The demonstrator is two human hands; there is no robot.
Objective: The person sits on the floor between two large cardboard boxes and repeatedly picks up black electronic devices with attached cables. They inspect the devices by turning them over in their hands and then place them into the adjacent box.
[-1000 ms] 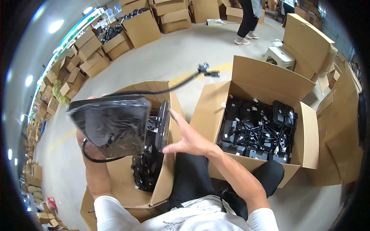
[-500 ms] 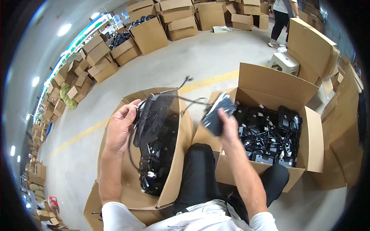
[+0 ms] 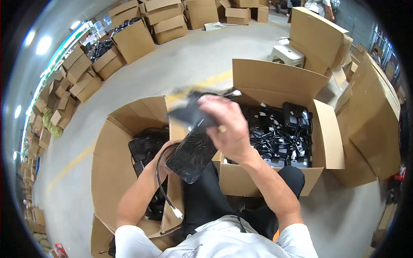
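Note:
My left hand [image 3: 165, 160] grips a flat black rectangular device [image 3: 191, 158] with shiny film on its face, above the near rim of the left carton [image 3: 107, 172]. From this device a black cable [image 3: 160, 180] loops down to a white plug. My right hand [image 3: 228, 127] is closed around a second dark flat device [image 3: 189, 114], smeared by motion, just above the first. A cable end with a pale plug shows beyond my right knuckles. More black devices [image 3: 146, 144] lie inside the left carton, partly hidden by my left arm.
An open carton [image 3: 271, 176] on the right holds several black devices and tangled cables [image 3: 279, 137]. A white stool [image 3: 287, 56] and tall cartons [image 3: 316, 38] stand behind it. Stacked cartons [image 3: 133, 43] line the far side. People stand at the upper right.
My hands have come together: the right moved left with its device, the left moved down and right with its own. The view has turned to the right.

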